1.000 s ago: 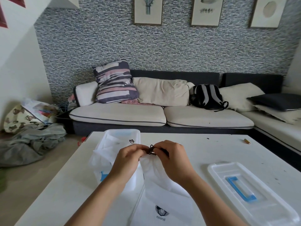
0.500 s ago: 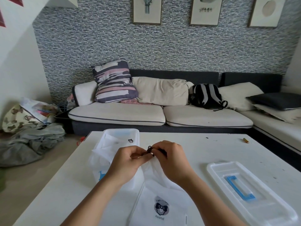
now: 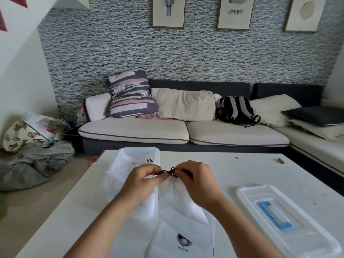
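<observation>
Head view: both hands work above the near middle of the white table [image 3: 232,170]. The left hand [image 3: 144,183] has its fingers curled, with thumb and forefinger pinching one end of a dark cord [image 3: 170,171]. The right hand [image 3: 198,182] is curled the same way and pinches the other end, so the knotted middle of the cord sits between the two sets of fingertips.

The cord gathers the top of a white bag [image 3: 178,200]. The bag hangs down from the hands to the table's near edge, where its printed lower part lies flat.

On the left part of the table stands a clear plastic box [image 3: 157,157] with white fabric inside, partly hidden behind the left hand. On the right part of the table lies a clear lid [image 3: 301,237] with a blue handle [image 3: 275,215], well apart from the hands. Behind the table is a sofa [image 3: 232,135] with a backpack [image 3: 236,110] on it.
</observation>
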The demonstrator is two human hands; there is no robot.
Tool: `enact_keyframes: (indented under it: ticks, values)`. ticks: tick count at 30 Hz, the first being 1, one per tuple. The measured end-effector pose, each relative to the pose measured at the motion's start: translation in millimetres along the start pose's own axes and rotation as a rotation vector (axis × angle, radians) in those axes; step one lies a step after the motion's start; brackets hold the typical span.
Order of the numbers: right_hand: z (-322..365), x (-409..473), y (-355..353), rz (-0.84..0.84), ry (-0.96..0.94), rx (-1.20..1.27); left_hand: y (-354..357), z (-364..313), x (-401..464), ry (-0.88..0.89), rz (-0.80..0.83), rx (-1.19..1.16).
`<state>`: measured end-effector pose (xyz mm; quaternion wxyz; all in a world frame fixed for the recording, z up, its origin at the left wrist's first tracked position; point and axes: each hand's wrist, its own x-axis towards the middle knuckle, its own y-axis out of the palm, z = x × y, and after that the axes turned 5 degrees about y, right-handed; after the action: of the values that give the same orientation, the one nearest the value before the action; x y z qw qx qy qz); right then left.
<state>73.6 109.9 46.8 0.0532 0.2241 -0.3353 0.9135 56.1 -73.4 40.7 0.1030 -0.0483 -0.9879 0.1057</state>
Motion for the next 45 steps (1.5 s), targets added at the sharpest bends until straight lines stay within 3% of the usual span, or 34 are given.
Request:
enact_keyframes:
  ticks: [3,7,13,20,27,33,45]
  values:
    - [-1.3,1.6,-4.8,0.022,0.028,0.062,-0.9,-3.4,-2.2,-0.107,0.068,-0.131]
    - [-1.3,2.7,-8.6,0.018,0.089,0.206,0.2,-3.9,-0.7,-0.152,0.004,-0.147]
    - [-0.9,2.2,-16.1,0.036,0.255,0.570,-1.0,-5.9,-2.6,-0.035,-0.053,-0.056]
    - [-4.0,3.7,-15.4,0.066,0.339,0.656,8.3,-12.1,-6.9,0.023,-0.097,-0.260]
    - [-5.2,5.1,-16.6,0.015,0.348,0.592,9.9,-7.0,-6.9,0.056,-0.132,-0.251]
    - [-1.3,2.5,-13.6,0.060,0.473,0.950,15.3,-8.1,-7.7,0.080,-0.107,-0.320]
    - [3.3,4.0,-9.5,0.001,0.470,1.024,18.1,-11.4,-9.8,0.068,-0.136,-0.435]
